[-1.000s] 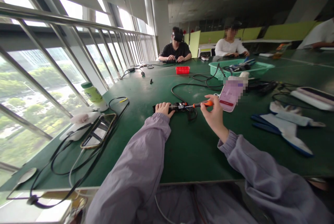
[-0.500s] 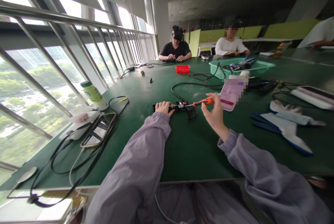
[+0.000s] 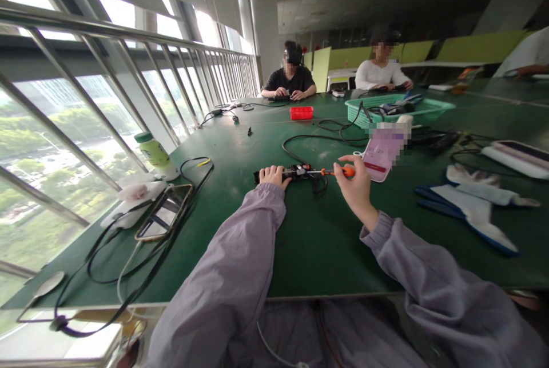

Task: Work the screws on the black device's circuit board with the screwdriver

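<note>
My left hand [image 3: 273,176] lies over a black elongated device [image 3: 294,172] on the green table and presses it down, its fingers wrapped round the near end. A cable runs from the device's far side. To the right, my right hand [image 3: 355,185] grips a screwdriver [image 3: 329,172] with an orange and black handle, partly covered by the fingers. The screwdriver lies nearly level, its thin shaft pointing left at the device's right end. Whether the tip sits in a screw is too small to tell.
A phone with a pink screen [image 3: 383,154] stands just beyond my right hand. Gloves [image 3: 476,208] lie to the right. A green basket [image 3: 358,114] and a red tray [image 3: 301,113] are farther back. Left are a phone [image 3: 165,214], cables and a green-lidded bottle [image 3: 156,156]. Two people sit opposite.
The screwdriver's handle has dropped slightly, so it lies more level. My right hand's fingers have shifted around the handle. My left hand keeps its hold on the device.
</note>
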Demonstrator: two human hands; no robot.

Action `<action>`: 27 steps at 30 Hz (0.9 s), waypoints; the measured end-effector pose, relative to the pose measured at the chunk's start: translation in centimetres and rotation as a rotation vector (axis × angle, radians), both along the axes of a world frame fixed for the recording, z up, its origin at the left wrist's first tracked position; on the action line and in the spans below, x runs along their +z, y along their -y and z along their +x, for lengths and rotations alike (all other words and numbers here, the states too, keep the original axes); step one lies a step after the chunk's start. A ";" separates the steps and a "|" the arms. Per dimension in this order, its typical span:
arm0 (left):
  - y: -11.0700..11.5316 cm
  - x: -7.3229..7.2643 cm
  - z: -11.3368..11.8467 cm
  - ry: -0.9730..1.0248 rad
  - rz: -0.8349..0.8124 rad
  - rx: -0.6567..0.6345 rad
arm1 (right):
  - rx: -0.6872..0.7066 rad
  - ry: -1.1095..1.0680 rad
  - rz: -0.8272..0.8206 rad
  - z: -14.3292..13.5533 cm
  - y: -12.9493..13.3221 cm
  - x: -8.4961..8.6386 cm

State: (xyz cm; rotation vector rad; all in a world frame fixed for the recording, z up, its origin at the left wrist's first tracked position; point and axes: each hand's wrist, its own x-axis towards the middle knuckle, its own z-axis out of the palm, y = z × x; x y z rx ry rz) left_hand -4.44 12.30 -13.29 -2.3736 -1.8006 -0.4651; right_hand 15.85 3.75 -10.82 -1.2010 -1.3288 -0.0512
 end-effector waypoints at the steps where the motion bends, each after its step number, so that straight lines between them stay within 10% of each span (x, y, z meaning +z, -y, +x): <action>1: 0.0 0.0 0.1 0.003 -0.001 -0.001 | 0.000 0.000 -0.007 0.0 0.0 -0.1; 27: 2.3 -0.7 -0.4 0.085 0.065 -0.002 | 0.092 -0.052 -0.134 0.6 0.7 0.0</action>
